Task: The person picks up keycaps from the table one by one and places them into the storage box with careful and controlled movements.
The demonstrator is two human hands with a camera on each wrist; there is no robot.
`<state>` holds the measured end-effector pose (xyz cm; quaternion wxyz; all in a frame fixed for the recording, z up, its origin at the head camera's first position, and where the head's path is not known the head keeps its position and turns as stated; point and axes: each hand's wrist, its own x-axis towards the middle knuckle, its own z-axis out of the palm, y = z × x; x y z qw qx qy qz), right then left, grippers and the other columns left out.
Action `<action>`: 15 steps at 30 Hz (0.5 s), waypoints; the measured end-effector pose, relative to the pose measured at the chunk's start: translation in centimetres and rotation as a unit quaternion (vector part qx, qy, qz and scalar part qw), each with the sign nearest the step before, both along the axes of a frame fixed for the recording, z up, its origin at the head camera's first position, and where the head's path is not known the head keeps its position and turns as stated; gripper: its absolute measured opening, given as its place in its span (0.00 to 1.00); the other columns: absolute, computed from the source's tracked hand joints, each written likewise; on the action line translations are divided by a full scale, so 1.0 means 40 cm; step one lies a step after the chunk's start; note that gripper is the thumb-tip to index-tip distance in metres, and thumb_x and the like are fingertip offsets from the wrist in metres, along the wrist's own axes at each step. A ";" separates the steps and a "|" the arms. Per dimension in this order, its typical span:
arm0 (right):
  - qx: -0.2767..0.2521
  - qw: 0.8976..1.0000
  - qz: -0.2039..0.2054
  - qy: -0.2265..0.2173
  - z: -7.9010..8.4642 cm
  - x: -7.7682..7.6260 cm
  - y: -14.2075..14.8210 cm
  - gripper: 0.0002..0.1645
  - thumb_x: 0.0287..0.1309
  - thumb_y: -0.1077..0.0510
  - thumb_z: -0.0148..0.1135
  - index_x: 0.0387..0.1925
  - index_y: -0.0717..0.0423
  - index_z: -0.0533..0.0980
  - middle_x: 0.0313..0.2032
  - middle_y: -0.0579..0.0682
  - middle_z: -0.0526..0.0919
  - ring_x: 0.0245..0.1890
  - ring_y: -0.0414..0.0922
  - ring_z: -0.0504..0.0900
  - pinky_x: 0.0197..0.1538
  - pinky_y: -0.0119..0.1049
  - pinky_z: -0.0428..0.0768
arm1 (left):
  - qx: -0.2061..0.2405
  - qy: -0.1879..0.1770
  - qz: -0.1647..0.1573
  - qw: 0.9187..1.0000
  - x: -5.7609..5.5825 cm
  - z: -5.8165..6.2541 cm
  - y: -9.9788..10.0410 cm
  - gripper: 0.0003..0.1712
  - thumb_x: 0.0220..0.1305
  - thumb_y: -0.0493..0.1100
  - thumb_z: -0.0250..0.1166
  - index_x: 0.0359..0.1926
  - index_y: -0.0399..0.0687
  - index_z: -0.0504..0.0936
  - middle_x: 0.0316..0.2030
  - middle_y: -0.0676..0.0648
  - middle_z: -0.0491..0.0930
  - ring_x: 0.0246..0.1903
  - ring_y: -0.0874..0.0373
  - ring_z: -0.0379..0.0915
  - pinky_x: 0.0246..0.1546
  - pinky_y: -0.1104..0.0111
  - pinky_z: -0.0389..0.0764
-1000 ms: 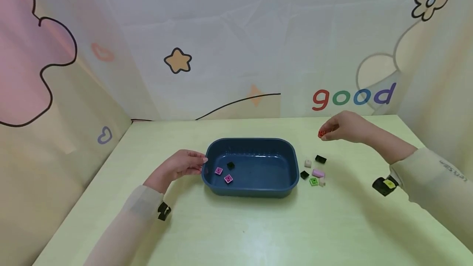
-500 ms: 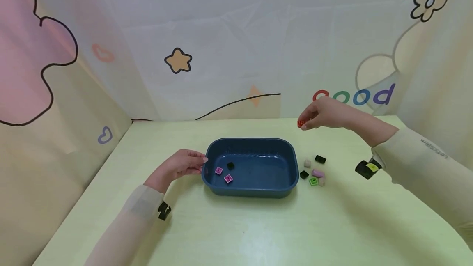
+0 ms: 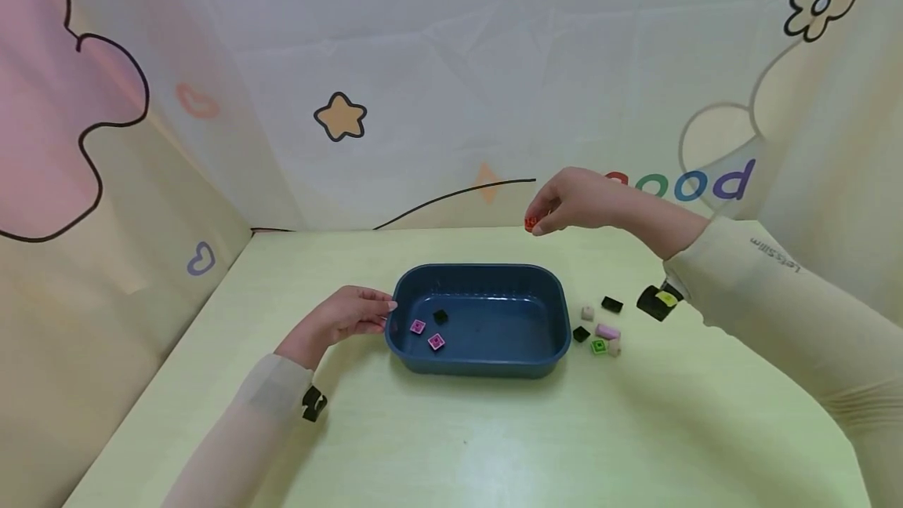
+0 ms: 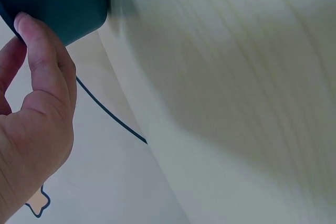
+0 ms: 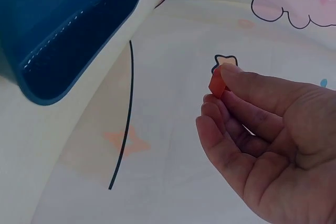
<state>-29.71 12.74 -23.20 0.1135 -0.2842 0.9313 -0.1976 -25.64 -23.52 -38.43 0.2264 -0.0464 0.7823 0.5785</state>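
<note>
My right hand (image 3: 582, 198) pinches a small red building brick (image 3: 531, 223) between thumb and fingertips. It is held in the air above and behind the dark blue basin (image 3: 480, 368); the right wrist view shows the orange-red brick (image 5: 217, 83) well apart from the basin wall. My left hand (image 3: 350, 312) grips the basin's left end at the rim, thumb on top. On the basin floor, toward its left side, lie two pink bricks (image 3: 436, 342) and a black brick (image 3: 440, 317). In the left wrist view, fingers (image 4: 39, 51) touch the basin's outer wall.
Right of the basin several loose bricks lie on the pale table (image 3: 466, 437): a black one (image 3: 611, 304), a smaller black one (image 3: 581, 334), a lilac one (image 3: 607, 331), a green one (image 3: 599, 346) and whitish ones (image 3: 588, 312). A printed curtain (image 3: 451, 85) stands behind the table.
My right hand has moved left and upward with the red brick, from beyond the loose bricks to behind the basin. The left hand and the basin have stayed put.
</note>
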 end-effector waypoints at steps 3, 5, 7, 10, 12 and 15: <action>-0.006 1.000 0.008 -0.001 0.002 0.000 -0.021 0.17 0.63 0.58 0.70 0.50 0.64 0.84 0.43 0.59 0.90 0.41 0.49 0.86 0.48 0.45 0.85 | -0.002 0.001 0.001 1.000 0.000 0.001 0.000 0.24 0.75 0.39 0.60 0.64 0.25 0.72 0.27 0.54 0.81 0.26 0.65 0.77 0.32 0.78 0.84; -0.010 1.000 0.012 -0.002 -0.001 -0.004 -0.034 0.16 0.64 0.58 0.70 0.50 0.64 0.85 0.43 0.59 0.90 0.41 0.49 0.86 0.48 0.44 0.85 | -0.004 0.002 0.001 1.000 0.000 0.002 0.001 0.24 0.75 0.39 0.60 0.63 0.25 0.72 0.27 0.54 0.80 0.26 0.65 0.77 0.32 0.78 0.84; -0.017 1.000 0.011 -0.007 -0.007 -0.007 -0.046 0.16 0.64 0.58 0.69 0.50 0.63 0.85 0.43 0.59 0.90 0.41 0.49 0.86 0.48 0.43 0.85 | -0.005 0.002 0.001 1.000 -0.001 0.003 0.001 0.24 0.75 0.39 0.60 0.63 0.25 0.72 0.27 0.54 0.80 0.26 0.65 0.77 0.32 0.78 0.84; -0.027 0.999 0.011 -0.013 -0.018 -0.013 -0.064 0.15 0.64 0.59 0.69 0.50 0.63 0.85 0.43 0.59 0.89 0.42 0.50 0.85 0.49 0.43 0.85 | -0.010 0.001 0.003 1.000 0.000 0.004 0.002 0.24 0.75 0.39 0.60 0.63 0.25 0.72 0.28 0.54 0.80 0.26 0.65 0.77 0.32 0.78 0.84; -0.034 0.999 0.013 -0.016 -0.024 -0.015 -0.075 0.15 0.64 0.60 0.69 0.50 0.63 0.85 0.43 0.59 0.89 0.43 0.50 0.85 0.50 0.42 0.85 | -0.012 0.000 0.005 1.000 0.000 0.003 0.003 0.24 0.75 0.40 0.60 0.64 0.26 0.72 0.28 0.53 0.80 0.27 0.64 0.77 0.33 0.78 0.84; -0.042 0.999 0.018 -0.017 -0.035 -0.019 -0.091 0.15 0.64 0.60 0.69 0.49 0.63 0.85 0.44 0.59 0.89 0.43 0.50 0.84 0.50 0.42 0.85 | -0.011 -0.001 0.005 1.000 0.000 0.000 0.002 0.25 0.75 0.40 0.60 0.64 0.26 0.72 0.29 0.53 0.81 0.27 0.64 0.78 0.33 0.78 0.84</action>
